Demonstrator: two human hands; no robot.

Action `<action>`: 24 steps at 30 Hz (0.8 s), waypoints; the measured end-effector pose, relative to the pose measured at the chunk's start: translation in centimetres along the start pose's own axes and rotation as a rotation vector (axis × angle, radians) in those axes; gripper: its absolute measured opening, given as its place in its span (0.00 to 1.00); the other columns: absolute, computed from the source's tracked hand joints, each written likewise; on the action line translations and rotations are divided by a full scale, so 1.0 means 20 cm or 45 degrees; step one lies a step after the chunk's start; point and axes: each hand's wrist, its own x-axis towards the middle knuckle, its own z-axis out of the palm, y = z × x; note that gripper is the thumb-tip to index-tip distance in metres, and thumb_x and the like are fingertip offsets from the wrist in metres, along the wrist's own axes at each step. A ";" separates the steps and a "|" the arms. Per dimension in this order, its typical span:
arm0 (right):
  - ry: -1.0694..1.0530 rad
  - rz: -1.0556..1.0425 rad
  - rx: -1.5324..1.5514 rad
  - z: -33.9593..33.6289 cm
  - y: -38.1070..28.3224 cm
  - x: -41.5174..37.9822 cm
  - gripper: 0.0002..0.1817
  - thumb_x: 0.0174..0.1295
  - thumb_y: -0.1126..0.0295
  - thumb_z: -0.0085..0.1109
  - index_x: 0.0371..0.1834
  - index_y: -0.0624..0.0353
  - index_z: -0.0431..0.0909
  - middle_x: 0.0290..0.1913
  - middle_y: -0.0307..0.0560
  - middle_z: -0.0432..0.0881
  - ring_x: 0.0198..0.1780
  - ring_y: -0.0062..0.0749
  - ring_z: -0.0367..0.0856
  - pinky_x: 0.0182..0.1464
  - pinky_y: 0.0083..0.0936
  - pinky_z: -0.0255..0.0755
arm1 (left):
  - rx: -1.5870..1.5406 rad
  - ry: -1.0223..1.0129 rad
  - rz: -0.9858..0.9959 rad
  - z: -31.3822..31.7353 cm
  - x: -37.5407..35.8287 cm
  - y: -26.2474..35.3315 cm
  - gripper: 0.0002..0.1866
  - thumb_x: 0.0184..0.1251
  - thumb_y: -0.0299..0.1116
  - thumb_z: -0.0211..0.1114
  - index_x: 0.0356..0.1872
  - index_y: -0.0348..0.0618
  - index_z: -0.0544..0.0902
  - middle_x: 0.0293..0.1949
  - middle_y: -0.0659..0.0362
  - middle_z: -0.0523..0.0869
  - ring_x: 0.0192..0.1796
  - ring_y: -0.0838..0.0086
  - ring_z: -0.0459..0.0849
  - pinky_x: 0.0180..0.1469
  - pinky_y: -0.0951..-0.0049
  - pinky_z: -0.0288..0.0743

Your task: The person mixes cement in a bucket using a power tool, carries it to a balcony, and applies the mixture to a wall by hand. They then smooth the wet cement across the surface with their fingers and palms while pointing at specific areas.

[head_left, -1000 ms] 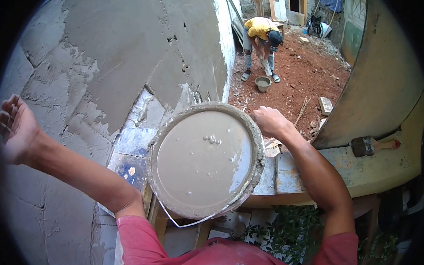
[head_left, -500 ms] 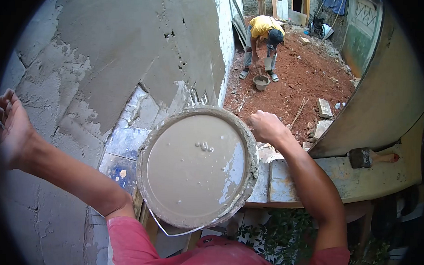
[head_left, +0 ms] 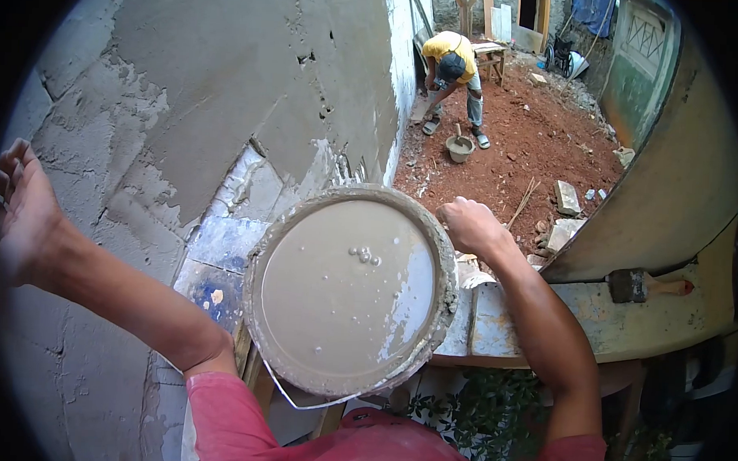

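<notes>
A round bucket full of wet grey-brown slurry stands in front of me, its rim crusted and its wire handle hanging on the near side. My right hand is closed just beyond the bucket's right rim; what it grips, if anything, is hidden. At the far left, my left hand is raised by the plastered wall with its fingers apart and nothing in it. The bucket rests near blue-white stained tiles.
A flat brush lies on the curved ledge at right. Below, a person in yellow bends near a small bucket on red soil. Broken blocks lie by a curved panel. Leaves show under the ledge.
The view has shifted slightly, so the bucket appears a little further right. The person in yellow has turned and reaches toward the wall side. My hands keep nearly the same pose.
</notes>
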 end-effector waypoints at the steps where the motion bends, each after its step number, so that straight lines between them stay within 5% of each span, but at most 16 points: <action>1: 0.000 -0.010 -0.004 -0.01 0.00 0.00 0.06 0.47 0.74 0.61 0.27 0.67 0.82 0.32 0.64 0.83 0.37 0.55 0.85 0.39 0.43 0.81 | 0.004 0.002 0.010 0.00 0.00 0.00 0.21 0.72 0.54 0.47 0.40 0.45 0.72 0.30 0.60 0.76 0.35 0.67 0.75 0.40 0.63 0.71; 17: -0.015 0.006 0.010 -0.01 -0.01 0.00 0.08 0.51 0.72 0.61 0.32 0.64 0.82 0.36 0.65 0.83 0.41 0.57 0.84 0.44 0.45 0.79 | -0.025 -0.129 0.046 -0.02 0.01 0.00 0.20 0.73 0.53 0.46 0.40 0.45 0.71 0.31 0.60 0.75 0.35 0.68 0.74 0.39 0.64 0.70; 19: 0.025 -0.031 0.012 -0.03 -0.02 -0.01 0.08 0.52 0.72 0.59 0.33 0.62 0.83 0.36 0.66 0.82 0.42 0.58 0.83 0.45 0.45 0.79 | 0.141 -0.039 0.142 0.05 -0.06 -0.02 0.23 0.73 0.55 0.45 0.50 0.46 0.69 0.43 0.58 0.72 0.40 0.69 0.73 0.41 0.62 0.69; 20: -0.016 -0.055 0.006 -0.07 -0.05 -0.03 0.08 0.54 0.71 0.57 0.33 0.61 0.83 0.37 0.67 0.82 0.42 0.59 0.83 0.46 0.46 0.78 | 0.318 -0.258 0.245 -0.09 0.06 -0.06 0.26 0.71 0.46 0.38 0.60 0.34 0.61 0.52 0.41 0.68 0.53 0.55 0.69 0.51 0.45 0.66; 21: -0.017 -0.055 0.019 -0.08 -0.07 -0.04 0.08 0.55 0.71 0.57 0.33 0.61 0.83 0.37 0.67 0.82 0.43 0.59 0.83 0.46 0.46 0.78 | 0.479 -0.143 0.305 0.04 -0.07 -0.12 0.30 0.71 0.47 0.36 0.66 0.35 0.58 0.58 0.40 0.68 0.56 0.53 0.70 0.55 0.45 0.67; 22: -0.004 -0.049 0.023 -0.09 -0.07 -0.04 0.08 0.56 0.71 0.56 0.34 0.61 0.83 0.37 0.67 0.82 0.43 0.59 0.82 0.46 0.47 0.78 | 0.252 -0.161 0.182 0.13 -0.14 -0.18 0.21 0.66 0.37 0.52 0.53 0.32 0.77 0.47 0.44 0.76 0.54 0.57 0.73 0.55 0.48 0.68; 24: 0.026 -0.072 0.012 -0.03 -0.02 -0.02 0.08 0.56 0.71 0.56 0.35 0.61 0.83 0.37 0.67 0.82 0.44 0.59 0.82 0.46 0.47 0.78 | 0.145 -0.751 -0.334 0.16 -0.22 -0.20 0.21 0.69 0.44 0.54 0.49 0.36 0.82 0.43 0.51 0.83 0.46 0.67 0.79 0.51 0.64 0.70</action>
